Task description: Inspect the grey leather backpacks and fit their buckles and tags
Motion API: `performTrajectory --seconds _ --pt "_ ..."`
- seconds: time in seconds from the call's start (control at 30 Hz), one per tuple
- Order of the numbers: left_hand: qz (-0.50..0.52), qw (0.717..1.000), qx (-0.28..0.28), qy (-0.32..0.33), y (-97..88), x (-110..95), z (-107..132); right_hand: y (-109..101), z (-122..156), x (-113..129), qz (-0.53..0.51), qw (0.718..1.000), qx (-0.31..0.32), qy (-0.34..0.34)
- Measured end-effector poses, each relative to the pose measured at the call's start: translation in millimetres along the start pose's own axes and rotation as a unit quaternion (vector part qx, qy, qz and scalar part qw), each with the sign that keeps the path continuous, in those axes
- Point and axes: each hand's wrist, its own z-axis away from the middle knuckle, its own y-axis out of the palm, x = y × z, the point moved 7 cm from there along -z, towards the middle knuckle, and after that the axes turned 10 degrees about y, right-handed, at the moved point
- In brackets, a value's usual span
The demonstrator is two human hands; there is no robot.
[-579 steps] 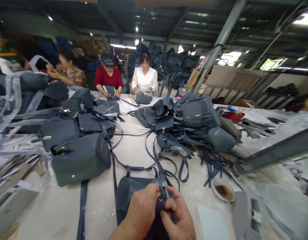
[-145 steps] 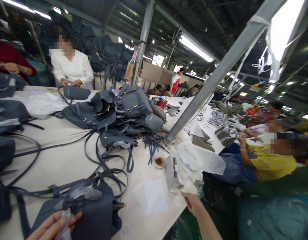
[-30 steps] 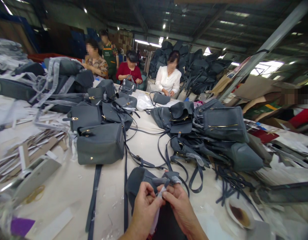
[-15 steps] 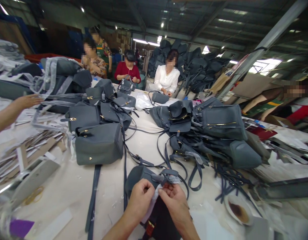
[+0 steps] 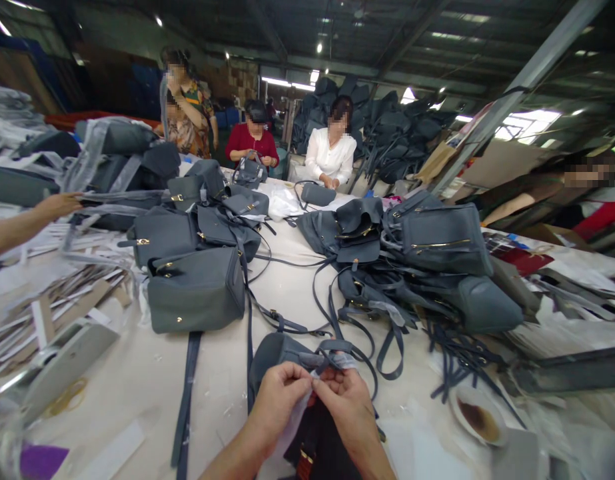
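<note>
Pinching thin whitish wrap (image 5: 294,420) between closed fingers (image 5: 300,382) of left hand (image 5: 280,403) and right hand (image 5: 348,403), beside the handle (image 5: 337,345) of a dark bag (image 5: 273,353) on near side of table (image 5: 217,373). Likely light, limp, slippery and easily torn; best gripped close to handle, steadying the soft-looking bag.

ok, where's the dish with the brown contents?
Head view, lower right: the dish sits just below the dark straps, right of the right hand.

Dark slate blue is shown on the rounded leather-like foreground bag (image 5: 268,352), translucent white on the thin crumpled wrapping (image 5: 293,421). The broad tabletop (image 5: 282,287) is coloured cream, the small flat scrap (image 5: 43,460) purple; mottled brown-and-tan patterning is displayed on a co-worker's fabric top (image 5: 184,130).
</note>
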Motion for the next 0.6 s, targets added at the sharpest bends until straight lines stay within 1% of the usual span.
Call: performTrajectory --seconds 0.07,0.13,0.2,0.23,0.3,0.33,0.37,0.4,0.43,0.5,0.53,0.6 --pt "0.010 1.000 -0.012 0.023 0.0 1 1 1 2 4 -0.010 1.000 0.019 0.012" --pt "0.012 0.999 -0.027 0.030 -1.3 4 0 0 4 8 0.000 0.999 0.037 0.012" --pt "-0.016 0.999 -0.032 0.028 -2.7 8 0 0 5 10 0.015 0.998 0.056 -0.001" --pt "-0.040 0.999 -0.026 0.019 -2.6 10 -1 0 5 11 0.020 0.998 0.060 -0.009" --pt "-0.091 0.996 0.004 -0.004 0.0 16 0 -1 5 9 0.021 0.998 0.051 -0.018" --pt "-0.114 0.993 0.020 -0.006 1.7 18 1 -1 5 7 0.015 0.999 0.042 -0.017" --pt "-0.136 0.990 0.030 0.005 3.1 19 2 -1 5 5 0.007 0.999 0.034 -0.014" --pt "-0.159 0.986 0.031 0.034 3.6 16 3 1 4 4 -0.004 0.999 0.031 -0.010" --pt "-0.185 0.979 0.026 0.078 3.4 11 5 3 4 2 -0.016 0.999 0.033 -0.005" --pt "-0.237 0.956 0.020 0.171 2.9 -3 10 6 2 0 -0.040 0.998 0.044 0.006" --pt "-0.256 0.946 0.035 0.198 3.3 -8 13 7 2 -1 -0.053 0.997 0.051 0.011" --pt "-0.277 0.933 0.093 0.210 2.5 -15 14 3 0 -5 -0.073 0.995 0.064 0.014"
